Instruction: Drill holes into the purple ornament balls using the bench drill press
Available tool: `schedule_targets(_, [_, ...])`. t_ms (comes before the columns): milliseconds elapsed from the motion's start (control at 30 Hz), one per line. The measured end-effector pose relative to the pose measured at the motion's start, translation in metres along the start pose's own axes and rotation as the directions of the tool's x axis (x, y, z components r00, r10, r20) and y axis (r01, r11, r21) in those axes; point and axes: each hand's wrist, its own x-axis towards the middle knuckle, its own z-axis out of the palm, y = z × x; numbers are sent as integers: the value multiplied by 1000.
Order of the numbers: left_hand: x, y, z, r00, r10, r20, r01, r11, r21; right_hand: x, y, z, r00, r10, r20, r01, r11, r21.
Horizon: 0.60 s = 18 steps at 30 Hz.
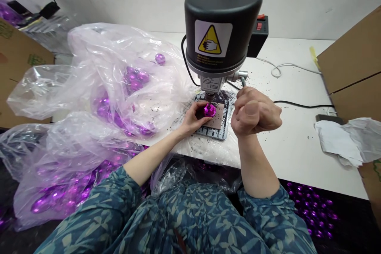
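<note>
A black bench drill press [222,12] stands in front of me with a warning sticker on its head. Thumb and fingers of my left hand [195,119] grip a shiny purple faceted ball [210,110] from its left side. The ball rests on a brownish board [218,121] over the metal drill base [216,134], right under the chuck [209,96]. My right hand [254,112] is closed in a fist around the drill press's feed lever [243,79], most of which the fingers hide. Dark shavings lie around the base.
Clear plastic bags [119,75] with purple balls cover the left of the white table [297,135]. Crumpled white paper [336,139] lies at the right edge near a cardboard box [351,59]. Cables run behind. More purple balls [312,210] sit below the table at right.
</note>
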Motion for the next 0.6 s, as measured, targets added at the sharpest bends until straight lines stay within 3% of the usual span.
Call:
schedule_targets(367, [-1,0,1,1000,5,-28,-5,1000,1,-3,1,-2,995,-85,55,82,996,45])
schedule_targets(500, [1,4,4,998,-3,-68,8,997,71,25,-4,12,991,136,-19,-137,989,-62])
schedule_targets(600, [-5,22,4,987,8,-160,23,981,194,51,-3,25,923,377,-72,-384,904,-186])
